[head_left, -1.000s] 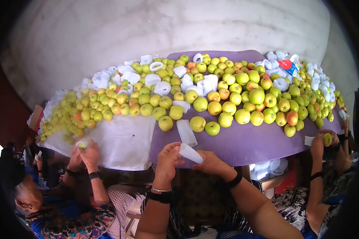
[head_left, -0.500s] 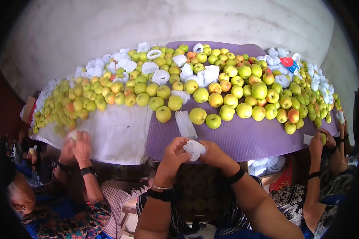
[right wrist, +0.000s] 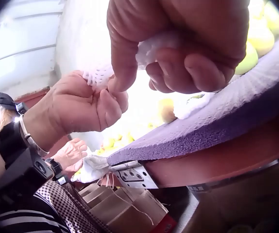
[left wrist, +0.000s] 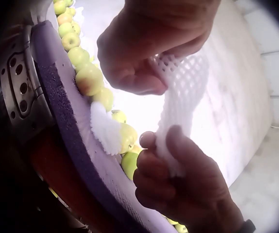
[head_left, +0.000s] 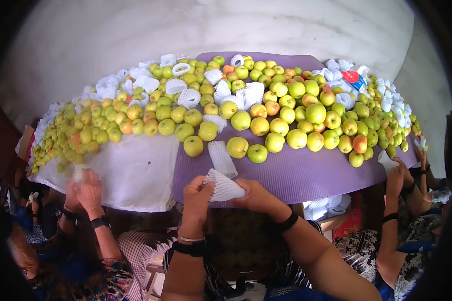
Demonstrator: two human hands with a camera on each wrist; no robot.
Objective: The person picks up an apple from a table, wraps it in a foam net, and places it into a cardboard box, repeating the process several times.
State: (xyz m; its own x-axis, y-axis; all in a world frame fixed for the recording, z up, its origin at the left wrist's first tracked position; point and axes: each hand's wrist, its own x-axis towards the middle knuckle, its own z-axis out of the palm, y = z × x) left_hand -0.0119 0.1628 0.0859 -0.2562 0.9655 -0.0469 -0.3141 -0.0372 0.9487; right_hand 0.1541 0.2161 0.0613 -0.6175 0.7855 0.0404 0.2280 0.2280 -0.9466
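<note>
A white foam net sleeve point(head_left: 223, 187) is spread between my two hands, just over the front edge of the purple mat. My left hand point(head_left: 198, 196) pinches its wide left end between thumb and fingers. The narrower right end is gripped by my right hand point(head_left: 258, 194). In the left wrist view the net's mesh point(left wrist: 185, 80) stretches from the left hand above to the right hand point(left wrist: 188, 179) below. Fingers hide part of the net in the right wrist view. Beyond my hands, another foam net point(head_left: 221, 158) lies flat on the mat, close to the nearest apples point(head_left: 237, 147).
A long heap of green-yellow apples point(head_left: 296, 139) mixed with white foam nets covers the back of the purple mat point(head_left: 296, 173) and white cloth point(head_left: 145, 173). Other people's hands work at left point(head_left: 89, 193) and right point(head_left: 397, 176). A box of foam nets point(head_left: 326, 208) sits below the edge.
The foam net in my hands went from a flat narrow tube to bunched up, and is now spread wide at the left end. The view has shifted slightly to the right.
</note>
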